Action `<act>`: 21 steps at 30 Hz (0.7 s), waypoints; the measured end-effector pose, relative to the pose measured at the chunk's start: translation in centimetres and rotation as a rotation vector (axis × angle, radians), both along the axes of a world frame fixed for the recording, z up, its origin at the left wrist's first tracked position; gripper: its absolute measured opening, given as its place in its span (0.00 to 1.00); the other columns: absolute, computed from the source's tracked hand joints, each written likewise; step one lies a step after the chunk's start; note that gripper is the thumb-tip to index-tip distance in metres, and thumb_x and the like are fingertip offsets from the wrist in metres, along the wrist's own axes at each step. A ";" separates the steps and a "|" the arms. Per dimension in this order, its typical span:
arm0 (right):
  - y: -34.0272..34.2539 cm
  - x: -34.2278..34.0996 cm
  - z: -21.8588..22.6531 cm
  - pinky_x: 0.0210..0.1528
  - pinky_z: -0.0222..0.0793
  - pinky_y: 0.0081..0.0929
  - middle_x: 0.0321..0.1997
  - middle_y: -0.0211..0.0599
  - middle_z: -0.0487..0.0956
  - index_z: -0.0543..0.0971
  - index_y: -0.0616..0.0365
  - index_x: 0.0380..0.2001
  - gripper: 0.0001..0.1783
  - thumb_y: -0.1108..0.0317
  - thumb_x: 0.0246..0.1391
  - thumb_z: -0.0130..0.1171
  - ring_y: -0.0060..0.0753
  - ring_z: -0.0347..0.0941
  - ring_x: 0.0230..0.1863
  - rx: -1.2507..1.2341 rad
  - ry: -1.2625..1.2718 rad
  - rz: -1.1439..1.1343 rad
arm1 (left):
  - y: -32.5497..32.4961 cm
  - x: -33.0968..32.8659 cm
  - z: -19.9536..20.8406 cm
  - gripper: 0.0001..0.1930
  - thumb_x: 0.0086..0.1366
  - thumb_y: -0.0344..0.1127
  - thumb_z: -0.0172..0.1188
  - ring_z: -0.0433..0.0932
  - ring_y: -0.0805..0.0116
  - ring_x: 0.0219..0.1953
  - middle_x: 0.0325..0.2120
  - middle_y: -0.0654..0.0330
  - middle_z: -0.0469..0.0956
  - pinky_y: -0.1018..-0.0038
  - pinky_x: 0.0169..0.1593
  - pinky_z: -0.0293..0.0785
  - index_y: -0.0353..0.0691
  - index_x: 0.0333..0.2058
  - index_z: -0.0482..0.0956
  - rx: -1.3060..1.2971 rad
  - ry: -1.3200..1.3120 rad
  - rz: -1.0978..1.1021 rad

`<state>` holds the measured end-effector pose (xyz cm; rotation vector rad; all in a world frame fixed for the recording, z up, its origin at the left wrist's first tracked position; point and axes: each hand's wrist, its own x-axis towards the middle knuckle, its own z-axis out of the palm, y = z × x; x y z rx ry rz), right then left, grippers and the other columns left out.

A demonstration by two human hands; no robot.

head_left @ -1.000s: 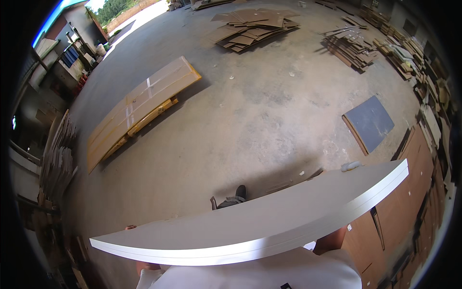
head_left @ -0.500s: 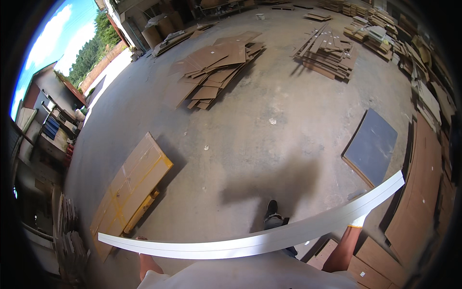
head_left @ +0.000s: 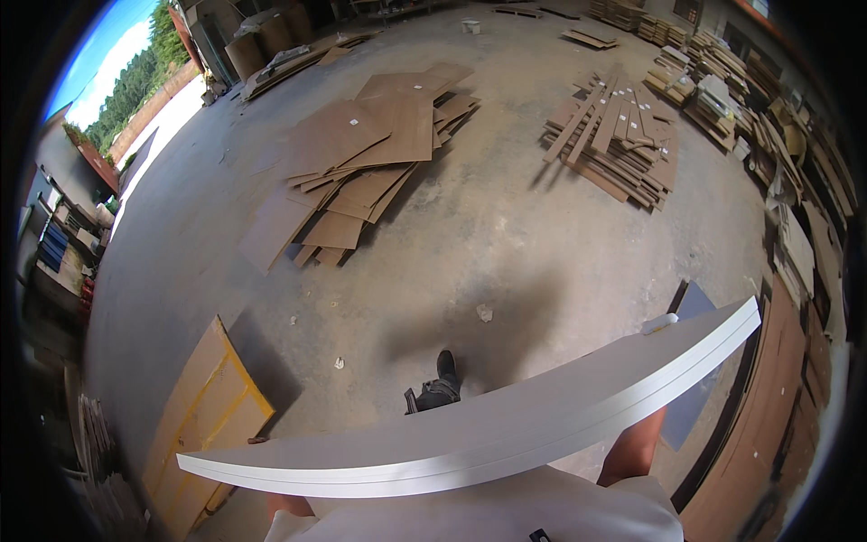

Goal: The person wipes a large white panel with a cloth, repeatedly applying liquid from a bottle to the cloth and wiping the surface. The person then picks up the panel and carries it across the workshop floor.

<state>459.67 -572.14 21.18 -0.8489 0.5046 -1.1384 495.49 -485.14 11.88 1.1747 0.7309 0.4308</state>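
A long white panel (head_left: 452, 444) stretches across my front at waist height, bowed by the lens. A thin line runs along its near edge, as if two boards lie together; I cannot tell for sure. At the left, fingertips of my left hand (head_left: 259, 441) curl over the panel's far edge, the rest hidden beneath it. White-gloved fingers of my right hand (head_left: 660, 322) grip the far edge near the right end, while the forearm passes under the panel. One dark shoe (head_left: 446, 364) shows on the floor beyond it.
Left of me lies a board with yellow tape (head_left: 203, 388). Ahead are a pile of brown sheets (head_left: 361, 181) and a stack of brown strips (head_left: 614, 135). A dark grey panel (head_left: 691, 406) lies at right, partly covered, beside long brown boards (head_left: 754, 406). Stacked timber (head_left: 713, 99) lines the far right.
I have moved forward, and the floor piles appear nearer and lower. The white panel has tilted so more of its top face shows. Both hands keep hold of it.
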 end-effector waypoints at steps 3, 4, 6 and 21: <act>-10.3 6.2 -2.6 0.38 0.75 0.34 0.34 0.36 0.80 0.79 0.53 0.39 0.25 0.41 0.68 0.51 0.33 0.76 0.34 0.048 0.059 -0.144 | -9.9 12.9 1.0 0.21 0.75 0.48 0.47 0.82 0.54 0.44 0.45 0.51 0.80 0.57 0.49 0.81 0.35 0.52 0.74 -0.008 0.019 -0.046; -15.0 5.6 -3.4 0.39 0.76 0.38 0.35 0.38 0.80 0.79 0.55 0.40 0.26 0.41 0.70 0.47 0.36 0.77 0.35 -0.180 0.385 -0.167 | -14.6 17.3 0.7 0.22 0.75 0.49 0.47 0.82 0.54 0.45 0.47 0.51 0.80 0.56 0.50 0.81 0.35 0.54 0.74 -0.030 0.038 -0.084; -20.8 9.9 -4.7 0.50 0.78 0.40 0.46 0.40 0.83 0.78 0.57 0.52 0.25 0.47 0.72 0.45 0.43 0.80 0.46 0.056 0.021 -0.174 | -20.3 25.1 2.9 0.24 0.76 0.49 0.46 0.83 0.53 0.48 0.50 0.51 0.80 0.55 0.53 0.81 0.35 0.57 0.74 -0.010 0.027 -0.112; -67.5 57.8 -1.7 0.68 0.66 0.40 0.68 0.40 0.74 0.71 0.57 0.67 0.27 0.54 0.74 0.41 0.45 0.70 0.67 0.275 0.160 -0.283 | -63.7 68.0 5.5 0.24 0.73 0.43 0.49 0.83 0.45 0.49 0.51 0.47 0.82 0.52 0.53 0.83 0.28 0.54 0.79 0.007 -0.033 -0.169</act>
